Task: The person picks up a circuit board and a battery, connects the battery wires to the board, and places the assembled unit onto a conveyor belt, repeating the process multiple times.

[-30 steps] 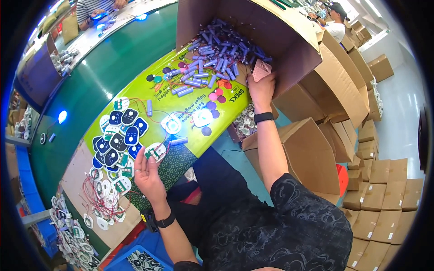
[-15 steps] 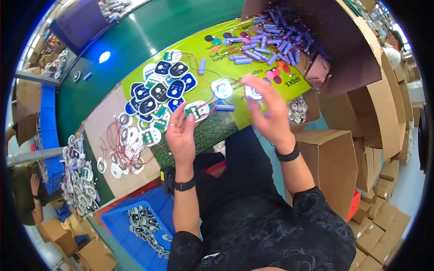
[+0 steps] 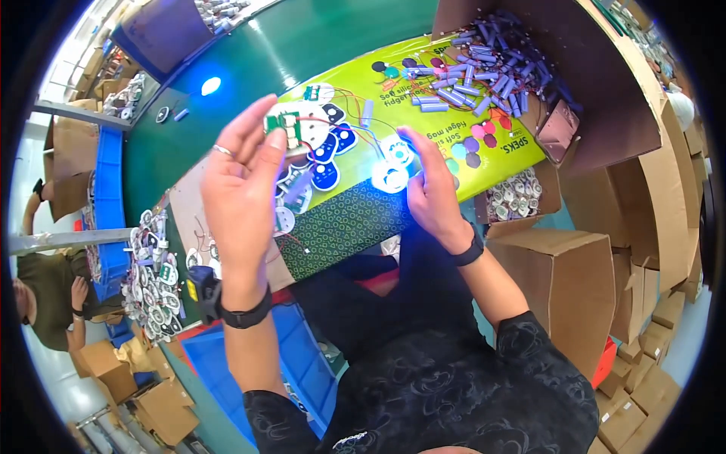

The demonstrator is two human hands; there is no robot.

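Lime-green printed sheet (image 3: 499, 160) covers part of the green bench (image 3: 272, 53). Above the sheet's left half, the person's left hand (image 3: 246, 178) pinches a green circuit board (image 3: 283, 124) with white connectors between thumb and fingers. At the sheet's near edge, the right hand (image 3: 436, 189) has its thumb and forefinger beside two glowing discs (image 3: 392, 178); glare makes it impossible to tell whether it grips them. Blue-and-white panels (image 3: 327, 175) lie on the sheet's left part, partly hidden by the left hand. Purple cylindrical cells (image 3: 484, 69) are heaped at the sheet's right end, beside a cardboard box wall (image 3: 605, 91).
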